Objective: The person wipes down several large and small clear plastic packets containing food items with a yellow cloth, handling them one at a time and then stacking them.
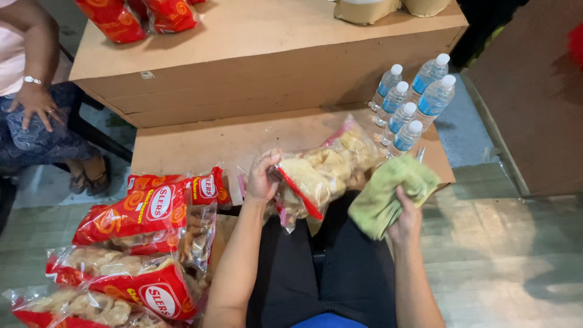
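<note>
**Snack bag in one hand, green cloth in the other**

Lowest in the frame, at lower left, a pile of red-and-clear snack packets lies on the floor beside the person's lap. Just above the dark-clothed knees, at centre, the left hand is clenched around the top edge of a clear bag of pale crackers, holding it up in the air over the lap, tilted so its bulk leans toward the right of the frame. To the right of it, the right hand grips a bunched green cloth, which touches or nearly touches the bag's lower right side.

Behind the bag, at centre, a flat cardboard sheet lies on the floor, and a cluster of capped water bottles stands at its upper right corner. A large cardboard box fills the top of the frame. At upper left a seated person's hand rests on a patterned lap.

As a judgement: the bag hangs from one pinched edge, so a slack grip could let it drop, and a hard squeeze or press with the cloth could crush the brittle crackers inside. A wide swing to the right might knock over the nearby bottles.
</note>
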